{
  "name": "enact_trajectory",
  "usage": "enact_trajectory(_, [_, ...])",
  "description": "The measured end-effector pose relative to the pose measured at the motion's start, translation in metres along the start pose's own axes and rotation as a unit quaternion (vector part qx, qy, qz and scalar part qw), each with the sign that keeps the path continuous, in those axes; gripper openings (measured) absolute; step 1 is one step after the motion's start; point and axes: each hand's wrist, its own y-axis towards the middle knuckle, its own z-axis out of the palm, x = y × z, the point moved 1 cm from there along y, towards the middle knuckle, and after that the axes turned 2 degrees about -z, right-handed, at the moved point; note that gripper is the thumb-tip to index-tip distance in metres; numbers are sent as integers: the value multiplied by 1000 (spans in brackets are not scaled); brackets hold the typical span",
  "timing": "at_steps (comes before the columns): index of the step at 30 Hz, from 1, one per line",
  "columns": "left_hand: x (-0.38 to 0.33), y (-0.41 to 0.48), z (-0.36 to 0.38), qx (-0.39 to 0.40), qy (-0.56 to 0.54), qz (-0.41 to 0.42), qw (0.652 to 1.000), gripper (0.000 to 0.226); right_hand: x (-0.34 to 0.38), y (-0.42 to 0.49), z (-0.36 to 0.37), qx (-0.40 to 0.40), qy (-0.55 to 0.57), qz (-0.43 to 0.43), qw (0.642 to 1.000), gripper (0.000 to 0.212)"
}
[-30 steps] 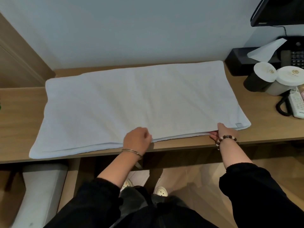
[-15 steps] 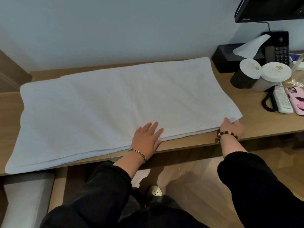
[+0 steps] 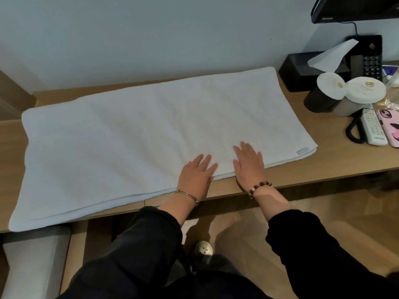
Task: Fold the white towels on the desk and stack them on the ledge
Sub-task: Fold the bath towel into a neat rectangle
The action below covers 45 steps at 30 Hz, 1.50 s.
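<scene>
Towel (image 3: 129, 137): lying flat in layers along the bench (image 3: 323, 160), its near edge running under both palms.
Left hand (image 3: 195, 176): pressing on that edge, fingers (image 3: 199, 159) straight and spread, gripping nothing.
Right hand (image 3: 249, 165): lying just beside it, fingers (image 3: 246, 147) extended flat on the towel.

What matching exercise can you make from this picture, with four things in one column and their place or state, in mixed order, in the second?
Column one:
1. white towel
2. left hand
3. right hand
4. pink phone

Column two:
A. bead bracelet at its wrist
B. beside the remote, at the right end of the desk
C. spread flat across the desk
D. thin metal bangle at its wrist

Pairs: 1-C, 2-D, 3-A, 4-B
</scene>
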Motion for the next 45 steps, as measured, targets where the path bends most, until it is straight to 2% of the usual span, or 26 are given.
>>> enact_trajectory(2, [4,-3,-12,-30,-31,31,999,38,-4,-9,0,17,11,-24,1000,49])
enact_trajectory(4, [7,-9,-26,-111,-68,83,988,13,-12,-15,-2,40,27,-63,997,51])
enact_trajectory(8, [6,-12,-48,-153,-14,113,982,27,-16,-13,-6,79,40,-91,992,56])
enact_trajectory(10, [3,-13,-50,-140,10,142,980,27,-17,-12,-8,83,30,-94,992,54])
enact_trajectory(13, [1,-18,-42,-67,72,159,982,31,-13,-12,-11,84,10,-91,992,53])
enact_trajectory(16, [2,-19,-40,-29,94,168,981,36,-9,-8,-13,53,-63,-128,988,49])
enact_trajectory(19, [3,-20,-42,-36,112,182,976,37,-14,-17,-19,25,-99,-192,976,47])
enact_trajectory(21, [2,-21,-39,-41,117,178,976,39,-27,-28,-19,-10,-47,-180,983,43])
enact_trajectory(23, [3,-22,-34,-56,107,175,977,36,-36,-39,-18,-18,-27,-123,992,42])
enact_trajectory(25, [5,-23,-32,-75,97,155,980,27,-37,-45,-10,0,-29,-84,996,45])
enact_trajectory(26, [7,-25,-33,-97,70,142,983,23,-36,-45,-6,-2,-29,-75,997,46])
enact_trajectory(28, [13,-30,-31,-91,-12,124,988,18,-28,-43,-3,-7,-43,-51,998,44])
enact_trajectory(31, [32,-50,-31,-100,-50,95,989,24,0,-38,-4,-42,-24,-16,999,34])
enact_trajectory(36, [85,-100,-42,-140,-7,1,990,31,90,-32,4,5,51,-137,989,40])
enact_trajectory(42, [163,-153,-35,-81,19,-192,978,40,199,-40,20,80,77,-274,955,43])
enact_trajectory(45, [199,-171,-29,-56,50,-217,973,47,240,-42,33,93,56,-310,945,46])
